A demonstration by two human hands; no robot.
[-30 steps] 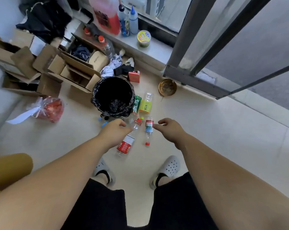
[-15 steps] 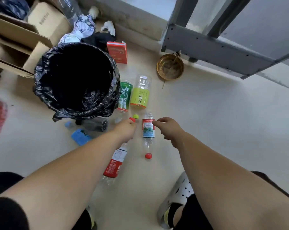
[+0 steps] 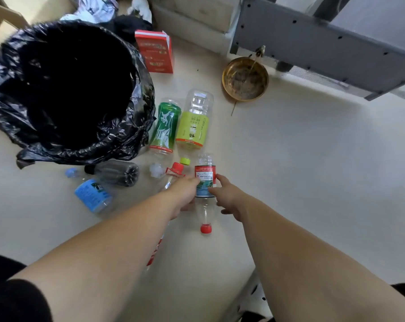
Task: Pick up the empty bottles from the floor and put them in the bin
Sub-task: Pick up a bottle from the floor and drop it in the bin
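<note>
Several empty plastic bottles lie on the floor beside the bin, which is lined with a black bag. A small bottle with a red-and-blue label and red cap lies between my hands. My right hand touches its right side with fingers apart. My left hand touches its left side and covers a long red-capped bottle that runs under my forearm; its grip is hidden. A green-labelled bottle and a yellow-green one lie just beyond. A dark bottle and a blue-labelled one lie left.
A red carton stands behind the bin. A brass bowl sits by the grey door frame. Cardboard boxes and crumpled bags are at the top left. My sandalled foot is at the bottom edge.
The view has dropped closer to the floor. Both hands have moved forward and down until they touch the small red-capped bottle, which lies where it was.
</note>
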